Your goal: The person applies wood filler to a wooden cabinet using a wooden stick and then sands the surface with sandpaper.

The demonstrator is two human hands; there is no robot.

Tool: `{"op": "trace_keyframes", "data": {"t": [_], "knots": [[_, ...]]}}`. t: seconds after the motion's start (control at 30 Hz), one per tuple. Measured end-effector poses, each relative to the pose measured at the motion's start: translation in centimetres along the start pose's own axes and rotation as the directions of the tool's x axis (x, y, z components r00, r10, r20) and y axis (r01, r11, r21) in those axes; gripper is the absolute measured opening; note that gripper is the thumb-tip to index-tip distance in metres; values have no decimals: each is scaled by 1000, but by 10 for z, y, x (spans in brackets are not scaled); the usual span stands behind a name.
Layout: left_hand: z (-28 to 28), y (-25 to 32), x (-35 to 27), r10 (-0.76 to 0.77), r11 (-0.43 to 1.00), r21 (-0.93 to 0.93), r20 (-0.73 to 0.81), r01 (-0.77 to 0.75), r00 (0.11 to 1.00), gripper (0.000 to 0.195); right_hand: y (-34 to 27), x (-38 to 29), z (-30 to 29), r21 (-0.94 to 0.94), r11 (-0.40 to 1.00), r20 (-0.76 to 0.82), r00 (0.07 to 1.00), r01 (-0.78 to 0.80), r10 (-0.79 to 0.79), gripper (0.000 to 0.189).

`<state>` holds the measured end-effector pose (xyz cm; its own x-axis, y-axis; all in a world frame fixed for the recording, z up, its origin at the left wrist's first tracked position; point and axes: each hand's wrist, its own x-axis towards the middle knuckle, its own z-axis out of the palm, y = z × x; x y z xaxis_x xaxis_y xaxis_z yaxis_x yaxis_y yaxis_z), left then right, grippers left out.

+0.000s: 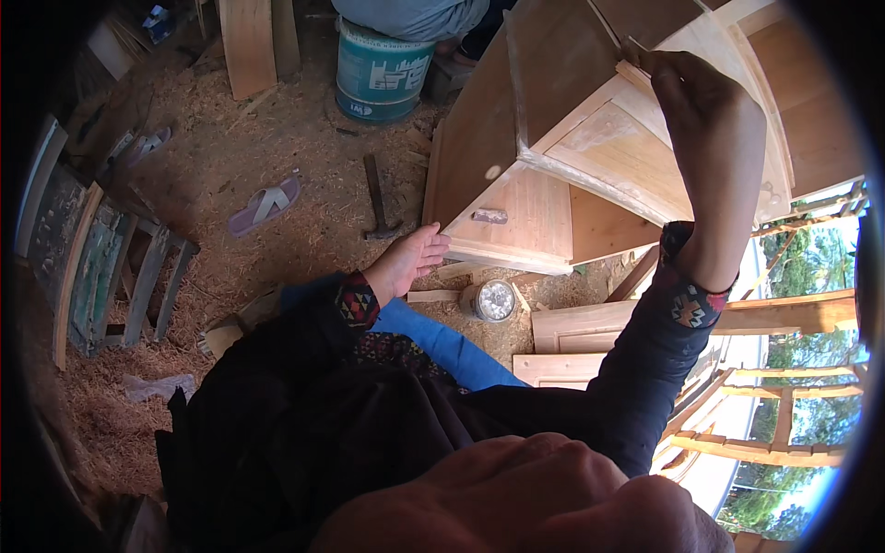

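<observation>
A large wooden cabinet (477,124) with pale edges and open compartments stands before me. My right hand (698,90) is raised at its upper edge, fingers pinched together; whether something thin is between them I cannot tell. My left hand (411,259) is low beside the cabinet's near lower corner, its fingers extended and holding nothing. A small whitish-purple block (489,216) lies against the light wood panel inside the lower compartment. Below the cabinet, an open tin (495,301) with white, lumpy contents stands on the floor.
A hammer (378,200) and a slipper (265,205) lie on the shaving-strewn floor. Another person sits on a teal bucket (382,76) at the top. Worn wooden furniture (110,269) stands at left; panelled boards (574,328) lie right of the tin.
</observation>
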<state>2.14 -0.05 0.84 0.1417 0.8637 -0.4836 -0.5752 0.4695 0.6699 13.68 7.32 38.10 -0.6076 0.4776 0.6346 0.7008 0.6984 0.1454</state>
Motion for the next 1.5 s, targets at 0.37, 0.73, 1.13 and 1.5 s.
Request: {"op": "trace_keyframes", "data": {"t": [0.37, 0.73, 1.13, 1.5], "knots": [[1, 3, -4, -6, 1000, -14, -2, 6, 1000, 64, 6, 38, -20, -238, 925, 276, 934, 297, -229, 20], [0, 3, -3, -18, 999, -32, 21, 19, 1000, 63, 20, 32, -22, -52, 987, 235, 962, 155, -138, 22], [1, 1, -3, -1, 1000, -4, 18, 1, 1000, 63, 47, 1, 1, 426, 896, -58, 993, 122, -107, 20], [-1, 1, -2, 11, 1000, 5, 9, -11, 1000, 70, 65, -30, 38, -125, 884, -469, 758, 451, -453, 37]]}}
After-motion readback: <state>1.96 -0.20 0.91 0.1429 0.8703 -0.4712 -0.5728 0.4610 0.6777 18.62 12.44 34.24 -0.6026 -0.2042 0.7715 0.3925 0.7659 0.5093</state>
